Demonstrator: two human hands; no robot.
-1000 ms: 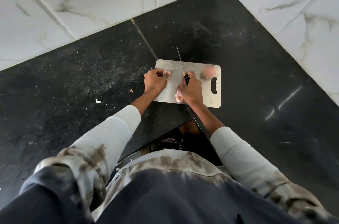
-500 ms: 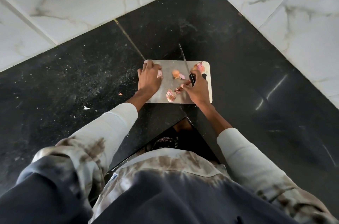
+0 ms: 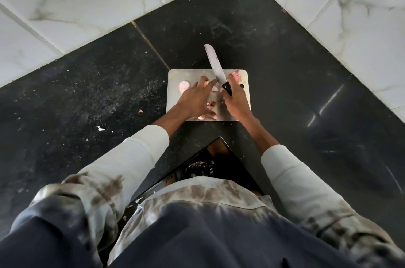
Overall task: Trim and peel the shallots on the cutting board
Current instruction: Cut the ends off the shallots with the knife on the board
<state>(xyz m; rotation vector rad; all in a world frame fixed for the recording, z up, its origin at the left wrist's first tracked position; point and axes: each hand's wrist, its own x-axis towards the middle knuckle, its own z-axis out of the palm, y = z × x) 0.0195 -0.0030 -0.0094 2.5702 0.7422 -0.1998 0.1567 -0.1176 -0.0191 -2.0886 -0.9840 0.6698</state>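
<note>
We look down on a black stone bench [image 3: 92, 83] set into a corner of white marbled wall tiles [image 3: 87, 0]. A pale cutting board [image 3: 192, 74] lies near the bench's near edge, where that edge cuts in toward us.

Our left hand [image 3: 195, 99] reaches across the middle of the board, palm down, fingers spread and fairly straight, the fingertips pointing toward the far edge of the board. Its grip is open and holds nothing that we can see; whether the fingers touch the pieces beneath them we cannot tell. The left forearm comes in from the near left, its white sleeve [image 3: 140, 153] pushed back from the wrist.

Our right hand [image 3: 235, 101] sits on the right part of the board, fingers curled round the black handle of a knife [image 3: 215, 66]. The grip is closed tight on that handle. The blade points away from us and slightly left, its tip past the far edge of the board, over the bench.

One shallot [image 3: 183, 85] rests near the board's left edge, just beside the left fingertips. Pink peels [image 3: 236, 74] lie at the far right corner of the board, and more shallot scraps [image 3: 210, 104] lie between the two hands and along the near edge. Small flecks of skin [image 3: 140, 111] dot the bench left of the board.
</note>
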